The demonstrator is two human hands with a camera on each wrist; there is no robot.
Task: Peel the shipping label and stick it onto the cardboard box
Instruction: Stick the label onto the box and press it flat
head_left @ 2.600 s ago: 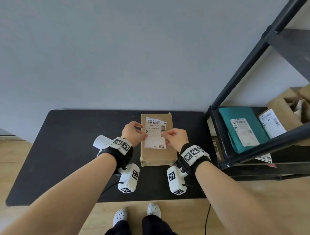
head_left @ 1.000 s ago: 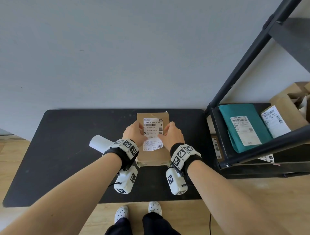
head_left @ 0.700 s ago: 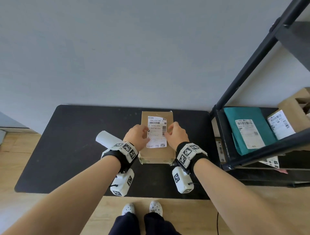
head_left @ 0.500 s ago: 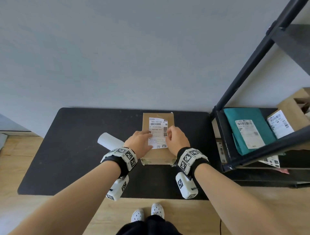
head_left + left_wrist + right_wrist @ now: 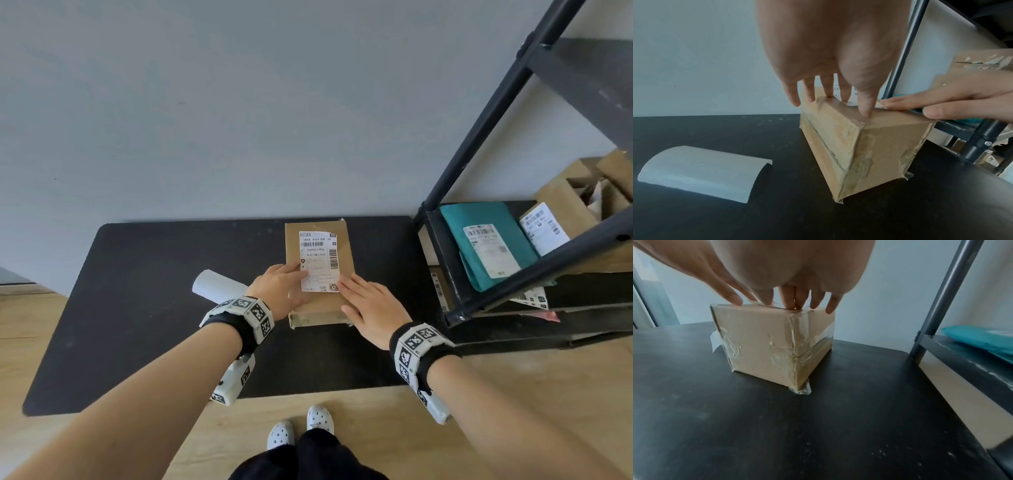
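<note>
Both hands flat, fingers straight, pressing shipping label onto cardboard box top. Thin, floppy, probably wrinkle-prone; best smoothed from middle outward to edges.

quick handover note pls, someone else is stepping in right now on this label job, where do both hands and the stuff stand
Left hand: open, straight fingers pressing the near left edge of the shipping label.
Right hand: open, flat fingers on the label's near right corner and the top of the cardboard box. No grip on anything.
Box stands on the black table; the label lies on its top face. The curled white backing sheet lies on the table left of the box.
Done: label peeled and laid on the box.
Left: smooth it down fully; its far right corner looks slightly lifted. Then take both hands off.
</note>
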